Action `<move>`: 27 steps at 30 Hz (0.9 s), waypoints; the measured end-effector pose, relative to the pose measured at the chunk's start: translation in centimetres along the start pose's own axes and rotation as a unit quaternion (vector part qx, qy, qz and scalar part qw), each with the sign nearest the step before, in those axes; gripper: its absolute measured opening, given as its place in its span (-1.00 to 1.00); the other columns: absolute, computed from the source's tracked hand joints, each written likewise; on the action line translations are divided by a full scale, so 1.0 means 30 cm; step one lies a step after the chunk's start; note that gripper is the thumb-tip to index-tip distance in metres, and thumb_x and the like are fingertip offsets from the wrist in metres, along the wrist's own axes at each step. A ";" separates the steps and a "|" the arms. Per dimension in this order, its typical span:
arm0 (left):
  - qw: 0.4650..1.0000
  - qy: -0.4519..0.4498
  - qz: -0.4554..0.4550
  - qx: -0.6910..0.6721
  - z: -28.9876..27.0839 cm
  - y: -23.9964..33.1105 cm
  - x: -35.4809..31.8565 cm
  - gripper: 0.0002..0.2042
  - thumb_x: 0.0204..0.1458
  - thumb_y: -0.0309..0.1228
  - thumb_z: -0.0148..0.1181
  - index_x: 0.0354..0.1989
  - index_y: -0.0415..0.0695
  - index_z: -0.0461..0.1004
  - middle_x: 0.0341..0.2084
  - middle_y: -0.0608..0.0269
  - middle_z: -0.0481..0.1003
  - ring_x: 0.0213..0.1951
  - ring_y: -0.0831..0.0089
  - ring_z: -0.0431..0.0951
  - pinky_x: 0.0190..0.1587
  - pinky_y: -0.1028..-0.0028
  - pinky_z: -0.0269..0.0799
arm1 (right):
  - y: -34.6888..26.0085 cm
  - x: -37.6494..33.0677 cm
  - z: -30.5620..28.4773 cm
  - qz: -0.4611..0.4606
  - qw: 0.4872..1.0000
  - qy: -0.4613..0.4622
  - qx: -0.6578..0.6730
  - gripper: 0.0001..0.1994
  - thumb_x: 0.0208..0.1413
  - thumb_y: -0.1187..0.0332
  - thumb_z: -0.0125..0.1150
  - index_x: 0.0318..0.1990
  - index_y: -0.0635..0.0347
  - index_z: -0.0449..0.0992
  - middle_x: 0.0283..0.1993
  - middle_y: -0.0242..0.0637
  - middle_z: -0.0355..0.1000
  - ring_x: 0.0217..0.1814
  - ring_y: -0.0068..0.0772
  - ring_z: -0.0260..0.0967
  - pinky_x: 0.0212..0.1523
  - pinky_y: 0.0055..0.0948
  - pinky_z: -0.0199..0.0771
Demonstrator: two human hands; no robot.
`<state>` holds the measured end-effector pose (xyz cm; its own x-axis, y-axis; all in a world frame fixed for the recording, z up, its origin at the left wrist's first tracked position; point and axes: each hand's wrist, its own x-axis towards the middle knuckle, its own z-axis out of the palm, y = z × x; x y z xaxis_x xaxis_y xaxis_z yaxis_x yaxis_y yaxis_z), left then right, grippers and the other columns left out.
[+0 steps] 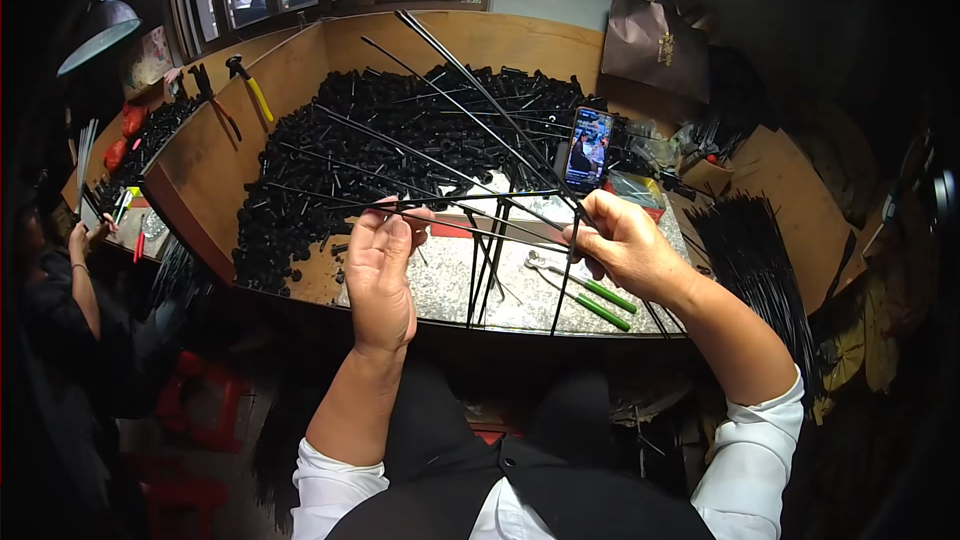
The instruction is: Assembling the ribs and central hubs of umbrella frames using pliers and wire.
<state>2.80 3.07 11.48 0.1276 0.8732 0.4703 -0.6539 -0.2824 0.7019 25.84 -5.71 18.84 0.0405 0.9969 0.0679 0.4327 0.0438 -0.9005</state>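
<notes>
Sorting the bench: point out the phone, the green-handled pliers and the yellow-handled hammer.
phone [588, 148], head view, middle of its lit screen.
green-handled pliers [606, 303], head view, on a green handle.
yellow-handled hammer [259, 98], head view, on the yellow handle.

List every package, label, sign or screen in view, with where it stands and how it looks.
Phone: propped upright behind the right hand, by the heap of black parts; dark slab, lit colourful screen.
Paper bag: against the back wall, upper right; brownish-mauve with a small pale emblem.
Small box: right of the phone; yellow and red, unclear.
</notes>
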 end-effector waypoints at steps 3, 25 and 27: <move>0.999 -0.017 0.042 0.025 -0.026 0.005 0.006 -0.85 0.20 -0.49 -0.02 -0.09 -0.22 0.34 -0.33 0.18 0.50 -0.27 0.48 0.51 -0.11 0.51 0.40 | -0.004 0.003 -0.004 0.013 1.000 0.004 -0.014 -0.85 0.18 0.37 0.11 -0.35 0.24 0.32 -0.55 -0.47 0.34 -0.60 -0.75 0.22 -0.61 -0.68 0.23; 0.568 0.078 0.560 0.598 -0.111 0.252 0.144 -0.89 -0.04 -0.60 0.25 -0.32 -0.24 0.51 -0.41 0.22 0.46 -0.28 0.27 0.43 -0.22 0.33 0.38 | 0.020 -0.015 -0.010 -0.013 0.994 -0.087 -0.071 -0.81 0.01 0.44 0.32 -0.35 0.24 0.38 -0.47 -0.57 0.29 -0.39 -0.79 0.18 -0.37 -0.68 0.21; 0.576 0.120 0.528 0.613 -0.130 0.263 0.165 -0.89 -0.05 -0.60 0.26 -0.34 -0.23 0.50 -0.44 0.23 0.46 -0.29 0.28 0.43 -0.21 0.33 0.37 | 0.007 -0.018 -0.007 -0.001 0.996 -0.067 -0.061 -0.82 0.04 0.41 0.31 -0.35 0.24 0.39 -0.47 -0.58 0.28 -0.40 -0.80 0.17 -0.38 -0.69 0.20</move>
<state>-4.64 6.72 17.25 -0.0617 -0.0530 0.9967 0.7631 -0.6462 0.0129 26.09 -6.24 18.70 -0.0768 0.9970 0.0040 0.5388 0.0449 -0.8412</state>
